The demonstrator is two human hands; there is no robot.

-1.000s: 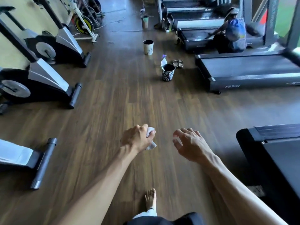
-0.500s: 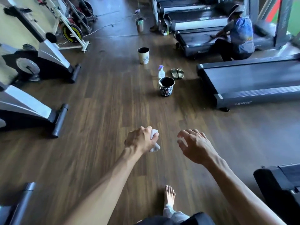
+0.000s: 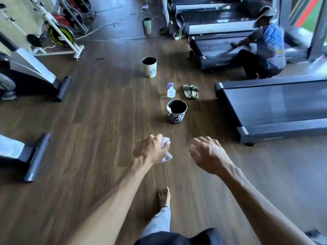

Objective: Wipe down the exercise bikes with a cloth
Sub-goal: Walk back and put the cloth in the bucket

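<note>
My left hand [image 3: 152,149] grips a small crumpled white cloth [image 3: 166,149] in front of me, above the wooden floor. Beside it, my right hand [image 3: 208,153] hangs with fingers loosely curled and holds nothing. Exercise bikes line the left side: the base of one [image 3: 26,154] is at the near left, a grey-and-black one [image 3: 33,71] stands further back, and a white-framed bike with a yellow flywheel [image 3: 61,35] is at the far left. Both hands are well clear of the bikes.
A black bucket [image 3: 177,114] stands just ahead on the floor, with a spray bottle [image 3: 171,91] and sandals [image 3: 190,91] behind it. A pale bin [image 3: 149,67] is further on. Treadmills [image 3: 276,110] fill the right side, where a crouching person [image 3: 265,50] wipes one.
I have walked forward: the bucket, bottle and treadmills have come closer and the bikes have slid past on the left. Both hands keep their pose, the left still holding the cloth.
</note>
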